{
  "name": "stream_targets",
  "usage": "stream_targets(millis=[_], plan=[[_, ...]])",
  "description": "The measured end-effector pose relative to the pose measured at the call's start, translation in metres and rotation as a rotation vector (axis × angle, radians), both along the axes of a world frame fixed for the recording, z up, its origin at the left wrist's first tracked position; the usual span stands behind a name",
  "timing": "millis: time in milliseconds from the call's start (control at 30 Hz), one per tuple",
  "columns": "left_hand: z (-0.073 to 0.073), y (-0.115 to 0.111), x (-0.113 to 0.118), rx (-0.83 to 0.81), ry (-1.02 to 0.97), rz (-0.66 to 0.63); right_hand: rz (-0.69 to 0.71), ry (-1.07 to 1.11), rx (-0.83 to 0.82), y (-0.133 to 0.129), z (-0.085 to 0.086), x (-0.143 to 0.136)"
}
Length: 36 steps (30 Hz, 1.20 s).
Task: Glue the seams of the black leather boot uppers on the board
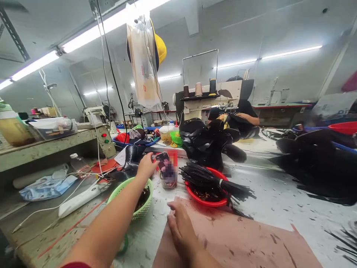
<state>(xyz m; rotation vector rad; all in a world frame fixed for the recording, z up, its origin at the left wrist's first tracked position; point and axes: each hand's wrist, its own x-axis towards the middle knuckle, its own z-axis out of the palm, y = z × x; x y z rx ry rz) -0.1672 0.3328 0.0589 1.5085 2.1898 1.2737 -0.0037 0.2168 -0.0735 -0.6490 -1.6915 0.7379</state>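
1. Lower middle: right hand (181, 226), half open, seemingly empty, over the pink sheet (237, 232).
2. Centre: left hand (147, 166), partly curled, at the phone's (167, 172) upper-left edge; cannot tell whether it grips.
3. Light fingertip pressure probably best steadies the tilted phone.

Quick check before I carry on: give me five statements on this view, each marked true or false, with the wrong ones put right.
1. The left hand is at the upper left edge of the phone. True.
2. The right hand grips the bundle of black strips. False: the right hand is apart from the bundle of black strips, which lies across the red basket.
3. The phone's screen is dark. False: it is lit and shows a picture.
4. A pale thread cone stands between two darker ones. True.
5. The green basket is right of the red one. False: the green basket is on the left.
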Motion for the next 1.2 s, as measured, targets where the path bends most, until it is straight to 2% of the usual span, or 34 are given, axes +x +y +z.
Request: stream_targets(millis=[67, 200, 400, 700, 967, 1200], plan=[[0.003, 0.018, -0.011, -0.117, 0.145, 0.006, -0.025, -0.003, -0.084, 0.002, 0.001, 0.002], [0.003, 0.042, -0.020, -0.330, 0.337, 0.005, 0.014, -0.012, -0.146, 0.007, 0.001, 0.005], [0.003, 0.056, -0.027, -0.401, 0.441, -0.016, 0.054, -0.003, -0.202, 0.009, -0.009, 0.002], [0.004, 0.052, -0.050, -0.205, 0.193, 0.055, 0.074, -0.021, -0.296, 0.010, -0.010, 0.003], [-0.008, 0.051, -0.050, -0.029, -0.099, 0.083, 0.078, -0.031, -0.345, 0.010, -0.013, 0.003], [0.012, 0.034, -0.081, 0.166, -0.240, 0.305, 0.063, -0.023, -0.348, 0.010, -0.008, 0.005]])
